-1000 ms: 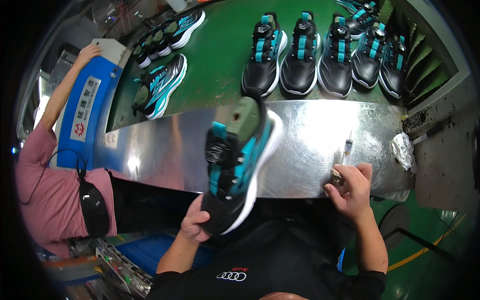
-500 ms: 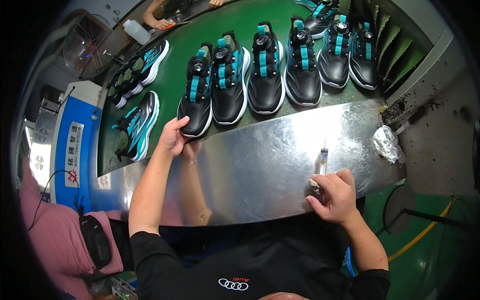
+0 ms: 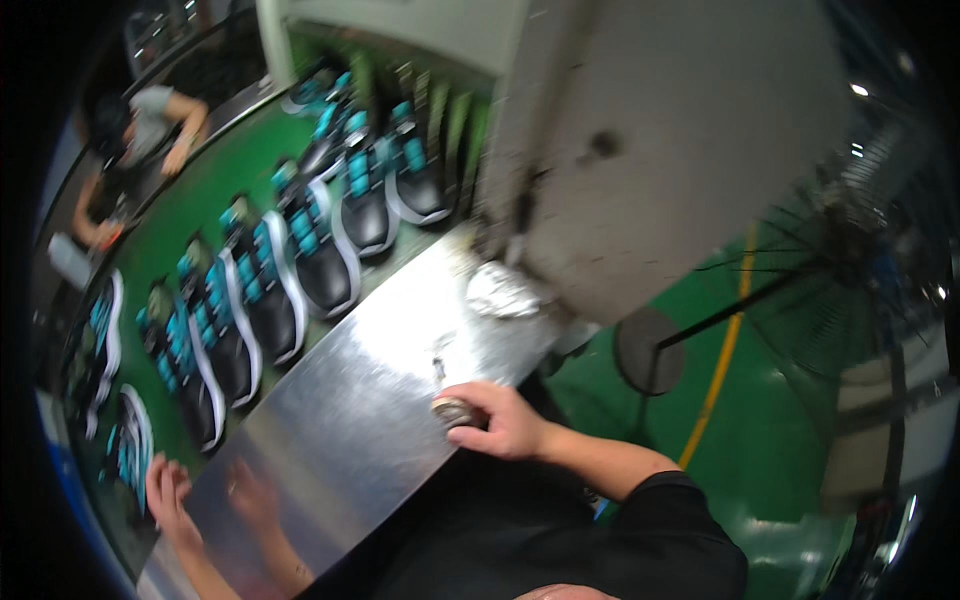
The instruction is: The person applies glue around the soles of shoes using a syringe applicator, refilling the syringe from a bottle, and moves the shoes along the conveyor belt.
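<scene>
Wide flat green surface [image 3: 225,165], with a long shiny silver sheet-metal strip [image 3: 340,410] along its near edge. Row of black-and-teal sneakers with white soles [image 3: 325,275] upright by the strip's far edge: looks set out already. Black-and-teal sneaker lying on its side [image 3: 130,440], left end, not in the row. Which are finished: can't tell. Toes rounded, smooth, glossy; soles curved. Crumpled silver foil [image 3: 503,292] near strip's right end. Right hand [image 3: 505,425] over the strip, gripping small rounded brown-grey tool [image 3: 458,412], front blurred. Left hand [image 3: 172,500] empty, fingers loosely spread beside the side-lying sneaker; contact unclear.
</scene>
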The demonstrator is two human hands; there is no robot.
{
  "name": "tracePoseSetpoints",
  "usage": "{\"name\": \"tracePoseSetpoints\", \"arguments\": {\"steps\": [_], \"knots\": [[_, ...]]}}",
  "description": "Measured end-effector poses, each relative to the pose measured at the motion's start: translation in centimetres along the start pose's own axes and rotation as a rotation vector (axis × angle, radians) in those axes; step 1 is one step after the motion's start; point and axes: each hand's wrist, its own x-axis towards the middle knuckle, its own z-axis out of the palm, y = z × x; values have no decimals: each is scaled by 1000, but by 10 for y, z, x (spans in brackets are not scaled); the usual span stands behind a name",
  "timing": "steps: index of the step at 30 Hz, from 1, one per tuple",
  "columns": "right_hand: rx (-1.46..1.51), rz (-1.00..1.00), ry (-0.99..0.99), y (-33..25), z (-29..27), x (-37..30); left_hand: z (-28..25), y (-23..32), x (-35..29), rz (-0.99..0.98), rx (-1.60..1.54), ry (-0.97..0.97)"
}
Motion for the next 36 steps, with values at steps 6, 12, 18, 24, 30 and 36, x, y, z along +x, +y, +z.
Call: {"name": "tracePoseSetpoints", "arguments": {"steps": [6, 12, 18, 24, 30, 36], "knots": [[407, 16, -207, 1, 6, -17, 134, 35, -78, 23, -226, -292], [674, -45, -341, -23, 28, -28, 247, 57, -114, -125, -645, -689], [922, -42, -435, -30, 48, -29, 257, 83, -127, -195, -721, -789], [1212, 52, -551, -37, 51, -34, 251, 94, -133, -326, -837, -805], [766, -53, -475, -34, 54, -32, 248, 82, -134, -204, -752, -754], [-175, -428, -114, -25, 70, -20, 251, 54, -122, -204, -554, -583]]}}
